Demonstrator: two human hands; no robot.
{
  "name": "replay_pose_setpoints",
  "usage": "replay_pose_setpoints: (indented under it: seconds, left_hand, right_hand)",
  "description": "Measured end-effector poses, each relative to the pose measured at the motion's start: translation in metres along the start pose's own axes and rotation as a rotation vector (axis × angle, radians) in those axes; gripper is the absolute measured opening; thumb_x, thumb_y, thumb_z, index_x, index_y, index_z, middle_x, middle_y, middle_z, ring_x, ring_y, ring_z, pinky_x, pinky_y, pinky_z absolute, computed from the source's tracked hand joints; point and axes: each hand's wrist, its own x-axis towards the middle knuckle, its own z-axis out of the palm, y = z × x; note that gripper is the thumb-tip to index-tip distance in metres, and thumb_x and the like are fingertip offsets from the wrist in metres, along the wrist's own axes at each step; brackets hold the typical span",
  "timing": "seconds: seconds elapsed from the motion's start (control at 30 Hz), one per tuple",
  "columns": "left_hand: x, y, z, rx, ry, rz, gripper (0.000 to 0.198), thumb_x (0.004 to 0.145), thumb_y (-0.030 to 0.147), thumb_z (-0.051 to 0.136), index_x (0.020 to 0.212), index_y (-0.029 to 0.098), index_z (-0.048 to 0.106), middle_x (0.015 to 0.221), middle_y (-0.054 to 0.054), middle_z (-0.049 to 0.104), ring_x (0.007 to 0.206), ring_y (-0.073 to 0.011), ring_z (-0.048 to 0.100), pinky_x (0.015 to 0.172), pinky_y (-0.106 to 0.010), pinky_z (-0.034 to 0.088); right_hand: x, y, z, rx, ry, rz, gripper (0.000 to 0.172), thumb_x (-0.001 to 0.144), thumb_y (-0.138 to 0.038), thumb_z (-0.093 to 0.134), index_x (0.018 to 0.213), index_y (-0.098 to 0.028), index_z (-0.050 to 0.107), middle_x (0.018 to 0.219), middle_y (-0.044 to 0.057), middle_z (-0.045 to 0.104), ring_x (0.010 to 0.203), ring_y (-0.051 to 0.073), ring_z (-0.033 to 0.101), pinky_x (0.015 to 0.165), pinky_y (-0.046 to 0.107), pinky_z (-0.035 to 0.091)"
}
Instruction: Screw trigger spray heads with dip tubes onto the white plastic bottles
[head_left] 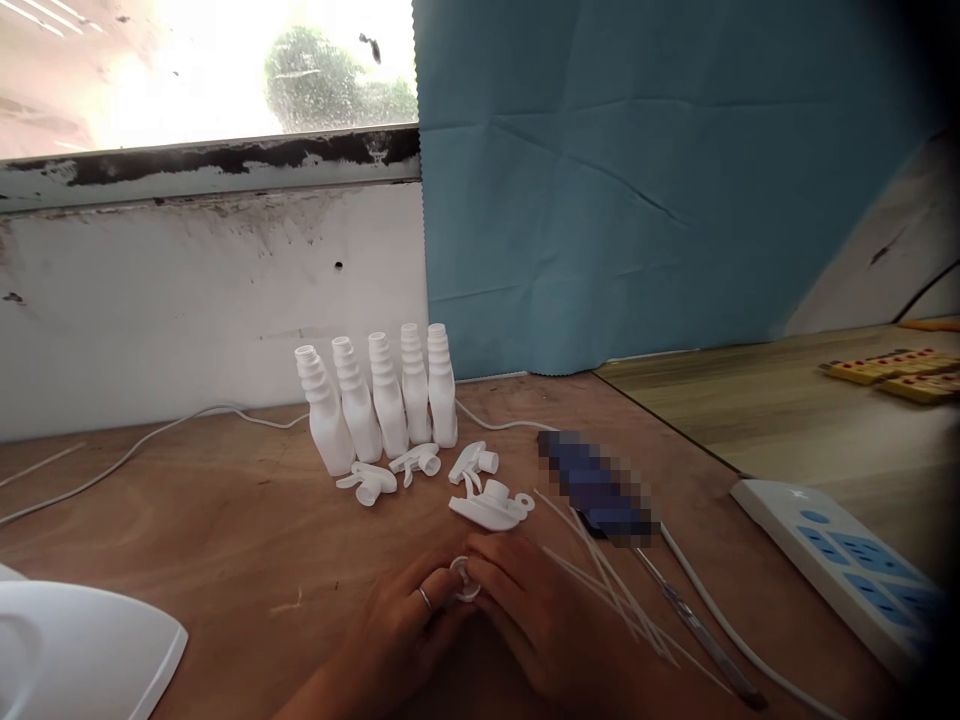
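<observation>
My left hand [416,610] and my right hand [529,615] meet at the front middle of the table, fingers closed around a white trigger sprayer head [466,590]. Only its round, hollow collar shows between the fingertips; the rest is hidden. A ring sits on a left finger. Just beyond my right hand lies another sprayer head [491,508] on its side. Further back are more loose sprayer heads [371,483], with several white spray bottles [386,405] standing uncapped in a row behind them. Thin white dip tubes [600,565] lie beside my right hand.
A pixelated dark blue item [600,490] lies right of the sprayer heads, near a slim metal tool [697,625]. A white power strip [832,560] is at the right, and a white smooth-shelled object [82,650] at the front left. A grey cable [180,425] crosses the wooden table.
</observation>
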Motion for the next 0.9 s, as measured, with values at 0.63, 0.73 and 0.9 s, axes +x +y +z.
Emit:
replay_pose_setpoints:
  seconds: [0.63,0.73,0.9]
  left_hand:
    - [0.004,0.003,-0.004,-0.051,-0.148,-0.254,0.023,0.087,0.033,0.062,0.108,0.025,0.06,0.101,-0.003,0.069,0.09,-0.0201,0.064,0.081,-0.028,0.051]
    - [0.005,0.004,-0.004,-0.042,-0.182,-0.248,0.015,0.089,0.034,0.059,0.101,0.024,0.06,0.099,-0.004,0.068,0.091,-0.0206,0.063,0.083,-0.029,0.049]
    - [0.007,0.006,-0.006,-0.057,-0.23,-0.272,0.016,0.091,0.035,0.055,0.103,0.024,0.058,0.102,-0.004,0.066,0.092,-0.0207,0.061,0.083,-0.029,0.047]
  right_hand:
    - [-0.013,0.051,-0.055,-0.164,-0.261,0.296,0.013,0.086,-0.016,0.054,0.094,-0.023,0.063,0.081,0.004,0.07,0.071,0.021,0.067,0.063,0.028,0.047]
    - [-0.014,0.051,-0.05,-0.102,-0.306,0.358,0.021,0.083,-0.009,0.051,0.095,-0.023,0.061,0.086,0.004,0.07,0.075,0.021,0.067,0.063,0.028,0.046]
    - [-0.005,0.054,-0.045,0.1,-0.108,0.43,0.016,0.089,-0.019,0.049,0.098,-0.021,0.062,0.085,0.004,0.069,0.07,0.017,0.063,0.062,0.028,0.047]
